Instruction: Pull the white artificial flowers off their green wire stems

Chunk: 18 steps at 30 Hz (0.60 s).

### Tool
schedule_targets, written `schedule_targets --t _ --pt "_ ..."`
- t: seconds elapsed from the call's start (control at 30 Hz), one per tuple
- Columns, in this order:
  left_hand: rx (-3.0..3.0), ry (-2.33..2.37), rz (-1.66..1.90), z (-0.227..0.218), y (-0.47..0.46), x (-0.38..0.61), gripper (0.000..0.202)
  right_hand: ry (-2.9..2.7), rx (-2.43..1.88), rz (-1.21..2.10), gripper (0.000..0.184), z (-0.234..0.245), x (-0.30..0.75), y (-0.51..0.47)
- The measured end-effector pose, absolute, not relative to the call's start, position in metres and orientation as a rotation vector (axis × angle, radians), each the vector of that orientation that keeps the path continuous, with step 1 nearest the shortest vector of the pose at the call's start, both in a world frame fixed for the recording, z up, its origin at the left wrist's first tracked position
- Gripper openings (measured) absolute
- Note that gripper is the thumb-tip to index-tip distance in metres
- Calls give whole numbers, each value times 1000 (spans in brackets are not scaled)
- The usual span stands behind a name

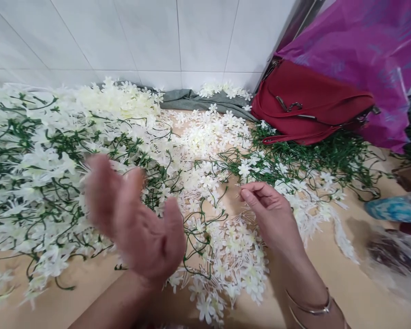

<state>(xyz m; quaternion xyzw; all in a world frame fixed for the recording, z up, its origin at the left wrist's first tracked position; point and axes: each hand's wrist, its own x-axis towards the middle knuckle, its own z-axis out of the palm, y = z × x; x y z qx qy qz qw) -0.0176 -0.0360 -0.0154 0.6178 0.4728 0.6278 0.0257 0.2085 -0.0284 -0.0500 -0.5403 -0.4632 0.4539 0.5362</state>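
My left hand (pixel 133 219) is raised above the floor, palm up and blurred by motion, its fingers spread and empty. It hovers over a heap of white artificial flowers on green wire stems (pixel 44 173). My right hand (pixel 270 210) is lower, to the right, with fingers curled in a pinch near a thin green stem (pixel 226 183); what it pinches is too small to make out. Loose white flower heads (pixel 236 260) lie between and below both hands. A bangle sits on my right wrist (pixel 311 306).
A red handbag (pixel 304 105) and a purple plastic sheet (pixel 370 50) lie at the back right by the white tiled wall (pixel 150 36). Bare green stems (pixel 329 160) are piled in front of the bag. A grey cloth (pixel 195 100) lies along the wall. Clear plastic bags (pixel 393 246) lie at the right.
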Motion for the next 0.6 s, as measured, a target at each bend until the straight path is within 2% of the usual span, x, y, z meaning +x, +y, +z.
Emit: schedule_targets --t 0.07,0.1,0.23,0.33,0.47,0.6 --pt "2096 1336 1934 -28 -42 -4 58 -1302 -1332 955 10 -54 206 -30" --pt "2170 1259 1805 -33 -45 3 56 -1417 -1333 879 12 -56 205 -30" --pt "2150 1173 1401 -48 -46 18 40 -1836 -1311 561 31 -66 201 -24" --pt "2068 1238 1332 -55 -41 18 32 -1999 -1333 359 33 -72 199 -19" --pt "1948 1374 1281 -61 -39 15 22 -2056 -1404 347 22 -71 202 -20" --pt "1868 1438 1199 -66 -40 15 12 -2019 -1408 433 20 -65 206 -26"
